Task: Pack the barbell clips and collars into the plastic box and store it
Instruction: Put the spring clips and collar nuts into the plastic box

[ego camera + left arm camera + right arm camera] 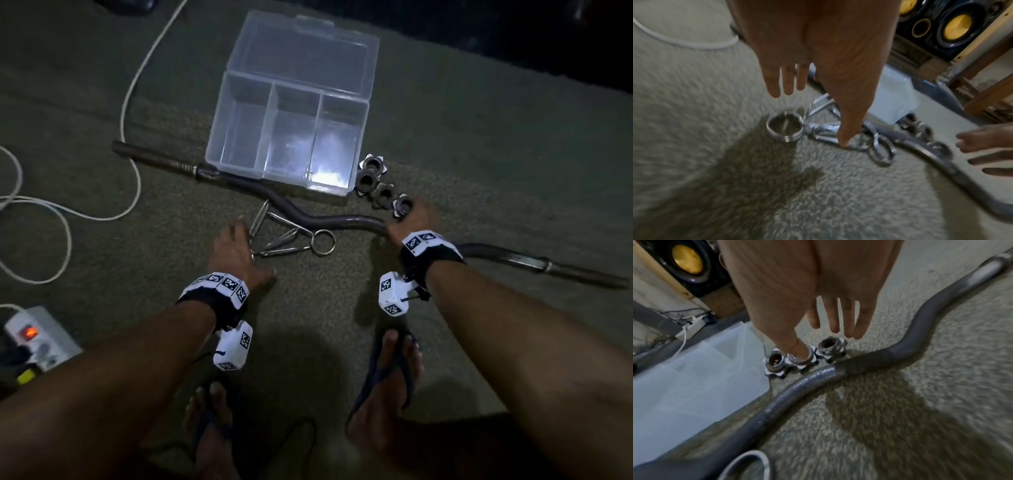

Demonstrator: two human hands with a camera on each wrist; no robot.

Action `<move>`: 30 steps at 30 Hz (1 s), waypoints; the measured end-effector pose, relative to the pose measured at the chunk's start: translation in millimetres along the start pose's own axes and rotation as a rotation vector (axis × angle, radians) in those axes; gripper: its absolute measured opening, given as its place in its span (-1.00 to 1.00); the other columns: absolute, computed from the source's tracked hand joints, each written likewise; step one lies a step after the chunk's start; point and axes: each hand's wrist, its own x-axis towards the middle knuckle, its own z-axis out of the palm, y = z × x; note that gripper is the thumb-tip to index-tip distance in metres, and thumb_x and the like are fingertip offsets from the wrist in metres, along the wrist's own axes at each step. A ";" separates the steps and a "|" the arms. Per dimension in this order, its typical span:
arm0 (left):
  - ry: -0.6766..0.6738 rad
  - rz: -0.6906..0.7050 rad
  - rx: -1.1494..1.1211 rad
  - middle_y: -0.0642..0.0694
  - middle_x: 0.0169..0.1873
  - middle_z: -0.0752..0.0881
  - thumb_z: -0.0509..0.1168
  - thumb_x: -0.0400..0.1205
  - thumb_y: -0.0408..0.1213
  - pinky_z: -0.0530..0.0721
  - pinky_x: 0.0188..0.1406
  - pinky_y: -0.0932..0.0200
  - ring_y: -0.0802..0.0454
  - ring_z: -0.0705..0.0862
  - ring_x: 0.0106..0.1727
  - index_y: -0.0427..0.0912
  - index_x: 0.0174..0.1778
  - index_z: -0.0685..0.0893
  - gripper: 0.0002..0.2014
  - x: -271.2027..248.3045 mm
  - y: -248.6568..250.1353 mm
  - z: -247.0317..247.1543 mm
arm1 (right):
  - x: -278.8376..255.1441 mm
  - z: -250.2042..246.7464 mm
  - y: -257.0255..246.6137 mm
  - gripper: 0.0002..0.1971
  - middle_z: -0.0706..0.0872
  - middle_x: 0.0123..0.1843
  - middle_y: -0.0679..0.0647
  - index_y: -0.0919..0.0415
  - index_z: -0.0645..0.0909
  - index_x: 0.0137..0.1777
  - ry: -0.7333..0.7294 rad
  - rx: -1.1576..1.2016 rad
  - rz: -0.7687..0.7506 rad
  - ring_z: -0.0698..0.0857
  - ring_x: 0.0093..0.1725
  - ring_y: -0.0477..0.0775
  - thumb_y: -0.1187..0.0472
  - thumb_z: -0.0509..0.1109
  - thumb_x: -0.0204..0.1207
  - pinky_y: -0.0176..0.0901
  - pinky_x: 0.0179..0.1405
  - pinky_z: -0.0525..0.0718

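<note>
Clips are lying nearest you on the carpet, a tangle of chromed spring wire just this side of the bar, with one coil ring standing apart toward your left. Your left hand is hovering over them, fingers straight and spread, thumb tip touching down on the wire; it is holding nothing yet, and I judge you are reaching to gather the pile. The clips' long handles are pointing mostly away from you and leftward, toward the box.

Your right hand is reaching over the bar, fingers loose and extended, thumb dipping onto one collar; nothing is gripped there either. The collars are sitting in a short row just beyond the bar, beside the box's right front corner, bores facing up, so each looks easy to pinch by its lobes.

The bar is running left to right across the carpet, its bends snaking between the two piles.

Farthest, the box is lying open, lid folded back away from you, three compartments holding nothing, probably placed close so each drop is short.
</note>
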 end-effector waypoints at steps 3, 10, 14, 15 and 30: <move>0.042 0.034 0.018 -0.27 0.61 0.33 0.70 0.27 0.03 0.48 0.59 -0.18 -0.29 0.36 0.61 -0.12 0.75 0.16 0.20 23.3 -7.4 25.0 | 24.8 23.3 4.2 -0.42 0.45 0.49 0.36 0.20 0.51 0.43 0.008 -0.160 -0.017 0.48 0.46 0.47 0.02 0.47 0.43 0.14 0.42 0.49; 0.214 0.229 -0.005 -0.17 0.42 0.49 0.66 0.29 0.01 0.68 0.28 -0.09 -0.17 0.55 0.40 -0.10 0.65 0.38 0.01 43.7 -15.4 39.7 | 50.5 28.4 11.1 -0.44 0.46 0.42 0.38 0.05 0.62 0.30 0.060 -0.184 -0.009 0.45 0.42 0.51 0.02 0.58 0.26 0.19 0.47 0.51; 0.212 0.265 -0.072 -0.17 0.35 0.57 0.67 0.28 0.00 0.66 0.24 -0.05 -0.17 0.63 0.32 -0.15 0.59 0.46 -0.05 42.4 -15.0 34.5 | 50.1 23.5 8.7 -0.53 0.56 0.31 0.37 0.10 0.64 0.24 0.063 -0.145 -0.008 0.53 0.39 0.48 0.10 0.58 0.31 0.14 0.41 0.57; 0.205 0.280 -0.087 -0.16 0.32 0.60 0.66 0.29 -0.01 0.67 0.21 -0.05 -0.16 0.66 0.27 -0.14 0.54 0.51 -0.12 40.7 -14.4 30.8 | 48.3 23.0 8.5 -0.57 0.59 0.23 0.35 0.12 0.64 0.21 0.068 -0.135 -0.008 0.55 0.38 0.45 0.13 0.57 0.33 0.10 0.35 0.59; 0.085 0.213 -0.059 -0.11 0.43 0.45 0.71 0.27 0.02 0.69 0.31 0.00 -0.13 0.64 0.31 -0.01 0.49 0.47 -0.11 26.8 -27.9 19.0 | 13.3 12.0 -10.7 -0.57 0.70 0.16 0.29 0.09 0.57 0.03 0.088 -0.050 -0.014 0.60 -0.07 0.22 0.06 0.64 0.23 -0.14 -0.11 0.52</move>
